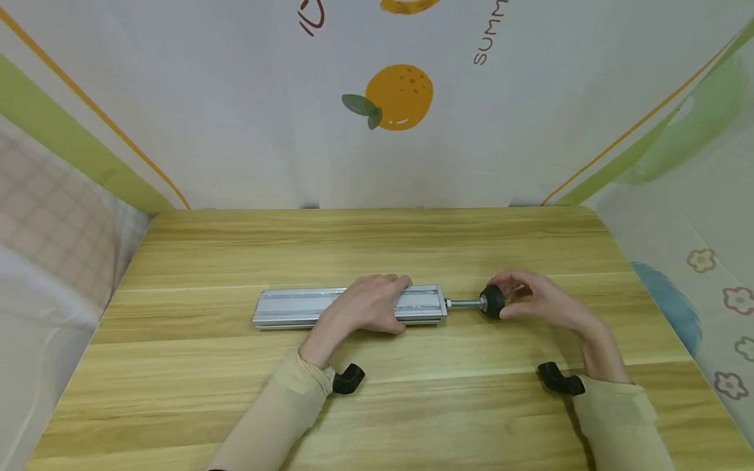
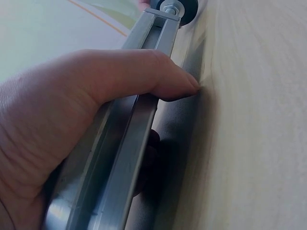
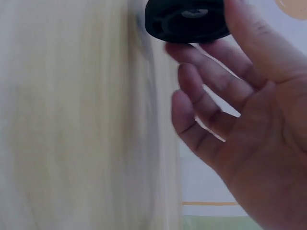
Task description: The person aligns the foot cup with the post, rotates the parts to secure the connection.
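Note:
A silver aluminium profile (image 1: 297, 303) with lengthwise grooves lies left to right across the middle of the table. My left hand (image 1: 366, 304) grips it from above near its right end; in the left wrist view the thumb (image 2: 144, 74) crosses the profile and other fingers show beneath it. A threaded rod (image 1: 466, 303) with a nut at its base sticks out of the right end and carries a round black levelling foot (image 1: 493, 302). My right hand (image 1: 544, 302) pinches the rim of this foot (image 3: 187, 21) between thumb and fingertips, its other fingers loosely bent.
The wood-grain table (image 1: 412, 405) reaches back to a white curtain (image 1: 235, 131) printed with fruit. More printed fabric hangs at the left and right sides. A black camera mount (image 1: 349, 379) sits at the left wrist, another mount (image 1: 559, 379) at the right wrist.

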The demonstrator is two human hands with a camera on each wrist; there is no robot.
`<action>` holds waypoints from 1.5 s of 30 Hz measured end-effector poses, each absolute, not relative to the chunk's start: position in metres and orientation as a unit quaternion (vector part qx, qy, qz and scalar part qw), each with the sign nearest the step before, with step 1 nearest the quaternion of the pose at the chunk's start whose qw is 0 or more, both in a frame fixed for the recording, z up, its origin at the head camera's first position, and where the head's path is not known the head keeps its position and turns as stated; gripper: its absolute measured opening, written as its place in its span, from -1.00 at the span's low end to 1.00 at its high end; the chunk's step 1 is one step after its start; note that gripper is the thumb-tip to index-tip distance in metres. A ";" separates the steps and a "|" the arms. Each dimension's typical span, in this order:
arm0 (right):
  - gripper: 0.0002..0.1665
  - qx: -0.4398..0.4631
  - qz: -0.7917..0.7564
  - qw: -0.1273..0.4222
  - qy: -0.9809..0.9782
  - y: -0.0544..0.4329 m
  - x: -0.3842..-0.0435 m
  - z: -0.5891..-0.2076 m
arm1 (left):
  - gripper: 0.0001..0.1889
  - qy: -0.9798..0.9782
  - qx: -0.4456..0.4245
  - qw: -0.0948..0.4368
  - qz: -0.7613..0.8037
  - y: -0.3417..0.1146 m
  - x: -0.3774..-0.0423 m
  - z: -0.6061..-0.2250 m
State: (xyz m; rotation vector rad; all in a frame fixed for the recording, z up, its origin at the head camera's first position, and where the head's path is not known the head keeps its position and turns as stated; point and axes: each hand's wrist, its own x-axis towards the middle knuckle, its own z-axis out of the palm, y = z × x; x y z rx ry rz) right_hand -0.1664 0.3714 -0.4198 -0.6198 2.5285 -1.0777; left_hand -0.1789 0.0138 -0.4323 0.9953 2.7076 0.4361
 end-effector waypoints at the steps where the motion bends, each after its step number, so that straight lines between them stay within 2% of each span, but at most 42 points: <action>1: -0.42 -0.217 -0.373 0.170 0.886 0.372 -0.166 -0.419 | -0.21 0.922 0.339 0.111 0.149 0.014 -0.179 -0.432; 7: -0.43 -0.197 -0.350 0.205 0.893 0.375 -0.166 -0.416 | -0.22 0.921 0.341 0.109 0.153 0.014 -0.180 -0.432; 11: -0.40 -0.206 -0.349 0.196 0.893 0.376 -0.166 -0.418 | -0.22 0.921 0.342 0.108 0.154 0.013 -0.180 -0.432; 17: -0.22 -0.212 -0.392 0.176 0.878 0.372 -0.168 -0.419 | -0.22 0.921 0.341 0.107 0.157 0.012 -0.179 -0.432; 21: -0.19 -0.206 -0.404 0.170 0.875 0.367 -0.168 -0.419 | -0.23 0.921 0.342 0.105 0.157 0.012 -0.179 -0.432; 25: -0.25 -0.211 -0.400 0.152 0.879 0.366 -0.168 -0.420 | -0.23 0.920 0.343 0.102 0.157 0.012 -0.180 -0.433; 28: -0.38 -0.216 -0.388 0.148 0.884 0.369 -0.167 -0.420 | -0.23 0.920 0.344 0.102 0.159 0.012 -0.180 -0.432; 33: -0.50 -0.214 -0.356 0.177 0.892 0.372 -0.166 -0.417 | -0.23 0.920 0.342 0.106 0.159 0.013 -0.180 -0.432; 40: -0.44 -0.200 -0.350 0.196 0.894 0.372 -0.166 -0.417 | -0.23 0.920 0.341 0.111 0.161 0.013 -0.180 -0.432; 45: -0.22 -0.202 -0.393 0.191 0.877 0.370 -0.167 -0.420 | -0.25 0.920 0.342 0.109 0.158 0.013 -0.181 -0.432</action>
